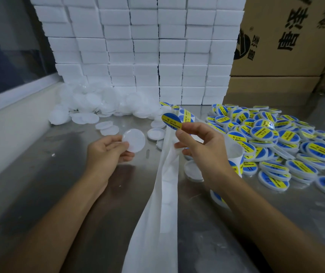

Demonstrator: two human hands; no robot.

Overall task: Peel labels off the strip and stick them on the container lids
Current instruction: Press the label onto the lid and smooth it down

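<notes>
A wall of white boxes (142, 50) stands behind a steel table (45, 174), a cardboard carton (288, 36) to its right. Labelled lids (276, 138) lie heaped right, bare lids (98, 103) left. A white backing strip (157, 213) hangs mid-table. The left hand (106, 152) grips one blank lid (135, 139); the right hand (201, 148) pinches a blue-yellow label (171, 121).

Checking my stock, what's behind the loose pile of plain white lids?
Behind the plain white lids stands a wall of stacked white boxes, reaching past the top of the picture. The lids cover the foot of the lowest boxes on the left; anything behind the stack is hidden.
</notes>
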